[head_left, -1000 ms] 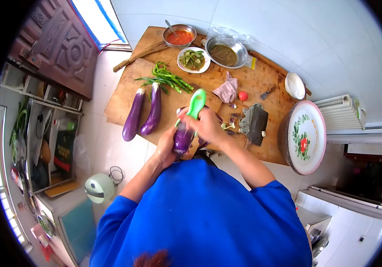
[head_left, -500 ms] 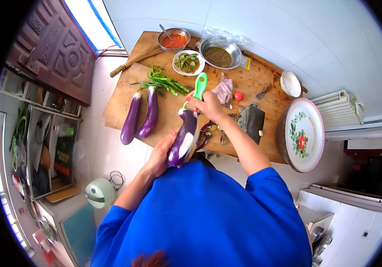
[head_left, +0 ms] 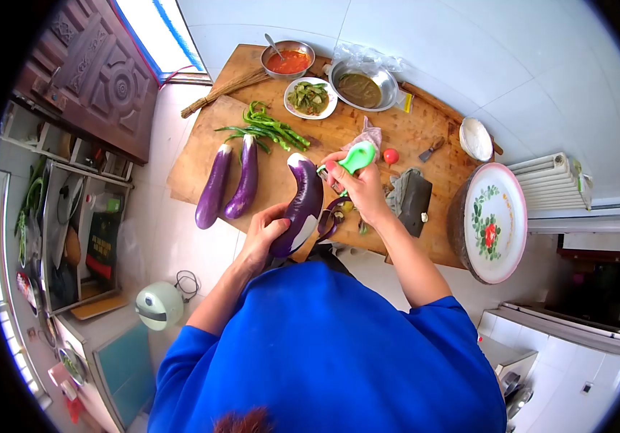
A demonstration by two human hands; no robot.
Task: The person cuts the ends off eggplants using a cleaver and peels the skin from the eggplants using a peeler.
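Observation:
My left hand [head_left: 265, 229] is wrapped round the lower part of a partly peeled eggplant [head_left: 305, 198], held tilted with its pale top end up and a white peeled patch low on its side. In my right hand [head_left: 359, 184] is a green-handled peeler [head_left: 358, 156], just right of the eggplant's upper part and apart from it. Dark peel strips [head_left: 331, 216] lie below my right hand. Two whole eggplants [head_left: 214, 187] [head_left: 244, 178] rest on the cutting board [head_left: 191, 164] beside green peppers [head_left: 270, 128].
On the wooden table [head_left: 425, 115] are a bowl of red sauce [head_left: 288, 62], a plate of vegetables [head_left: 309, 99], a metal bowl of liquid [head_left: 360, 89], a cloth [head_left: 367, 136], a tomato [head_left: 391, 156], a cleaver [head_left: 415, 206] and a floral basin [head_left: 490, 224].
The eggplant has turned in my left hand, showing more purple skin. My right hand with the peeler has moved right and down, away from its top, and the green handle now tilts to the right.

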